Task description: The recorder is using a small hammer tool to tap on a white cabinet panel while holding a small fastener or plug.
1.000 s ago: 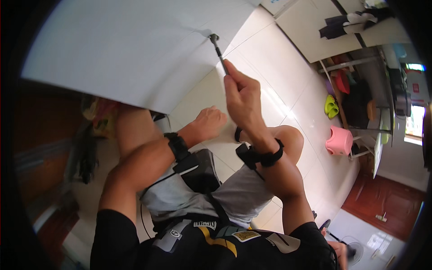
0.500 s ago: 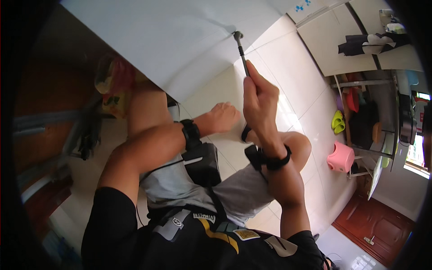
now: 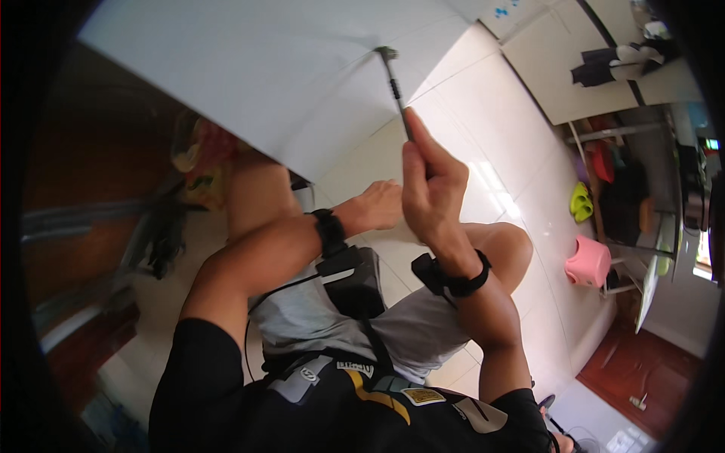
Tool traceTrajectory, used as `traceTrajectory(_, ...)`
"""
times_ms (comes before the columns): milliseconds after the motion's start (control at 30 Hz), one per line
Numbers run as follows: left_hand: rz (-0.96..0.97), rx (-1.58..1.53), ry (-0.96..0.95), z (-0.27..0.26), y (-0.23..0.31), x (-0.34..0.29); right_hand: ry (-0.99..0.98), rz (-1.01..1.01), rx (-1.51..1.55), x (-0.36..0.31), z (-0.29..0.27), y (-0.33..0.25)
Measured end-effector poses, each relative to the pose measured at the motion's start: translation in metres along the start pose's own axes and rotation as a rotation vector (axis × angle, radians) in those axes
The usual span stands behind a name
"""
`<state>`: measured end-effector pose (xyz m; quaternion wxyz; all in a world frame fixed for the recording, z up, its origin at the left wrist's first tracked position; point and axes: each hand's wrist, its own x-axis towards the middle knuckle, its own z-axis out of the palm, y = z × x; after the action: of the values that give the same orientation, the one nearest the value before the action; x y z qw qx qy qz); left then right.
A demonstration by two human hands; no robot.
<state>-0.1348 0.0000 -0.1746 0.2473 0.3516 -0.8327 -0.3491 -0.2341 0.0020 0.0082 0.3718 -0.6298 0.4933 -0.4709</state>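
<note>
My right hand (image 3: 436, 185) is closed around the lower handle of a slim dark hammer-like tool (image 3: 395, 87), with the thumb and index finger stretched along it. The tool's short crosswise head is up, over a large pale panel (image 3: 249, 68); a shadow falls on the panel beside it. Whether the head touches the panel, I cannot tell. My left hand (image 3: 380, 204) is curled closed just left of my right hand, with nothing visible in it; its fingertips are partly hidden. Both wrists wear black bands with small boxes.
On the right stand a pink stool (image 3: 587, 262), yellow-green clogs (image 3: 581, 202) and a shelf rack. Bagged goods (image 3: 204, 147) lie left of my leg, under the panel's edge. Pale floor tiles (image 3: 483, 136) stretch beyond my knees. A red-brown door (image 3: 642, 381) is at the lower right.
The tool's head has shifted slightly left and up, still in my right hand. My left hand has moved a little lower, its fingers now closer behind the right hand. The whole view has tilted slightly.
</note>
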Motion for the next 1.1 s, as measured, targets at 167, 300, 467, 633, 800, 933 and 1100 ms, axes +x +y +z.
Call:
traceTrajectory(167,-0.058,0.082,-0.196,-0.021,0.015,0.005,-0.079,0.125,-0.106,-0.001,0.005,0.0)
traceTrajectory(300,-0.139,-0.288,-0.068,-0.036,0.038,0.009,-0.05,-0.065,-0.044,-0.009,0.007,-0.009)
traceTrajectory(467,-0.12,-0.257,-0.068,-0.036,0.024,0.0,-0.138,0.022,-0.081,-0.017,0.017,-0.006)
traceTrajectory(633,-0.098,-0.244,-0.085,-0.038,0.026,0.009,-0.186,0.105,-0.1,-0.009,0.02,0.019)
traceTrajectory(800,-0.057,-0.321,-0.064,-0.028,0.026,0.017,-0.086,-0.02,-0.051,-0.023,0.01,0.013)
traceTrajectory(933,-0.089,-0.251,-0.085,-0.039,0.02,-0.006,-0.201,0.142,-0.09,-0.018,0.023,0.026)
traceTrajectory(1100,-0.05,-0.244,-0.076,-0.031,0.016,0.001,-0.116,0.046,-0.016,-0.022,0.017,0.015)
